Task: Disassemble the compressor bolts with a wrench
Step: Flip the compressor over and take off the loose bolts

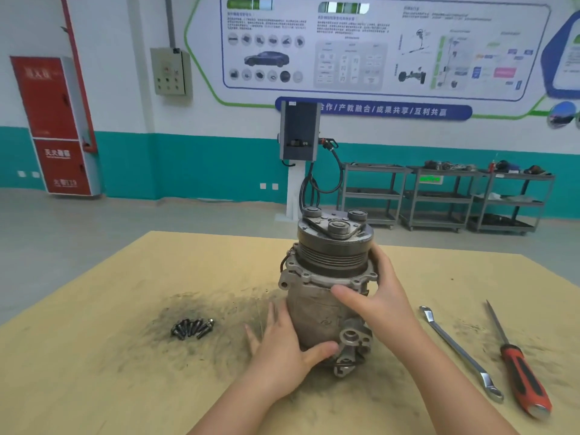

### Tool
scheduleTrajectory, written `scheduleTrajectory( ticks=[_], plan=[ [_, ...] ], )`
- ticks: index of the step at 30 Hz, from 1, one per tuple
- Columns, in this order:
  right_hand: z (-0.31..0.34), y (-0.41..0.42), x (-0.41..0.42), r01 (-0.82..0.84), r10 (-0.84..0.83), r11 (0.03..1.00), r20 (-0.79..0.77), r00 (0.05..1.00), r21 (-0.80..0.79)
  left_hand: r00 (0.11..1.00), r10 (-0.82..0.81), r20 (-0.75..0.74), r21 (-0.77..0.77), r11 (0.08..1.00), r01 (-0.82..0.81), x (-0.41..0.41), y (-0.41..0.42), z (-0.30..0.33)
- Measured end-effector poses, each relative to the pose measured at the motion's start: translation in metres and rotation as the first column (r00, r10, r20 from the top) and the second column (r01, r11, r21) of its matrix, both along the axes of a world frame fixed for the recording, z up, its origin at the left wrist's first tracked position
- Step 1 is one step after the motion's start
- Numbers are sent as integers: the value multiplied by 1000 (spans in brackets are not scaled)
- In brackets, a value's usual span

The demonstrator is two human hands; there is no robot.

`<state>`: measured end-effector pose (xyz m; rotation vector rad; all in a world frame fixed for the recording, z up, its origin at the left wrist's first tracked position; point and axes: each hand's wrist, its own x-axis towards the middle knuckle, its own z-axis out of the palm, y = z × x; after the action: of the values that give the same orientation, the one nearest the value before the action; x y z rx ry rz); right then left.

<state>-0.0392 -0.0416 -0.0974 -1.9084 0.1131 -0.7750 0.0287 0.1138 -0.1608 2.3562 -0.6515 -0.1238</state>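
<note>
A: Where is the compressor [326, 287]?

B: Standing up on the table [94, 356], between both hands.

A: What do the hands do?

B: The left hand [282, 346] wraps its low side, thumb in front. The right hand [373, 296] curls round higher up.

A: And the rest?

B: Bolts [192, 328] lie left of the left fingers. The wrench [459, 351] and screwdriver [518, 362] lie right of the right fingers.

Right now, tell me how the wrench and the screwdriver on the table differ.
The wrench is bare silver metal from end to end; the screwdriver has a red and black handle on a slim shaft. The wrench lies nearer the compressor; the screwdriver lies beyond it, toward the table's right edge. Both lie flat and untouched, roughly parallel, while the left hand and right hand hold the compressor.
</note>
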Motion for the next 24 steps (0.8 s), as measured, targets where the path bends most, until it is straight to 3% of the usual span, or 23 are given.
scheduleTrajectory(
  ticks=[3,6,10,12,15,19,21,24],
  plan=[
    [-5,-7,2,23,-21,999,-77,997,30,999,-30,-43,-188,982,22,6,7,0],
    [-8,-13,4,-1,5,999,-103,995,38,998,-30,-63,-512,859,-6,19,14,30],
    [-10,-18,4,-42,50,997,-124,991,61,934,-350,-75,-608,758,235,42,3,66],
    [-12,-20,4,-61,64,998,-109,992,28,905,-423,-42,-626,717,306,45,-4,66],
    [-11,-31,4,-59,59,998,-101,993,-2,939,-344,10,-643,717,269,38,-8,62],
    [-8,-44,-4,-143,151,986,-101,983,91,989,-83,121,-527,839,135,20,-13,56],
    [-8,-42,-9,-158,164,980,-38,986,124,988,23,153,-519,853,60,7,-14,53],
    [-14,-30,-12,-91,75,980,97,992,177,993,15,119,-558,828,54,1,-14,50]
  ],
)
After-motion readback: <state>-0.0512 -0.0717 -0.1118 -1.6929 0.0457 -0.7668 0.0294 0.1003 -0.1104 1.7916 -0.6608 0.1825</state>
